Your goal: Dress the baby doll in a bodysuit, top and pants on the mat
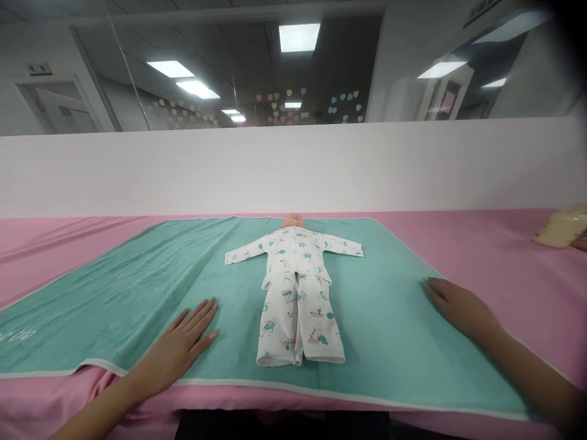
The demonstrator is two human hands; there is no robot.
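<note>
A baby doll [296, 287] in white printed pyjamas lies on its back in the middle of a teal towel [137, 287], arms spread, head pointing away from me. My left hand [181, 345] rests flat on the towel to the left of the doll's legs, fingers stretched out, holding nothing. My right hand [458, 305] lies palm down on the towel's right edge, fingers extended, also holding nothing. Neither hand touches the doll.
The towel lies on a pink sheet [504, 256] covering a long table. A cream-coloured object [562, 227] sits at the far right. A white partition wall [293, 165] with glass above runs along the table's far side.
</note>
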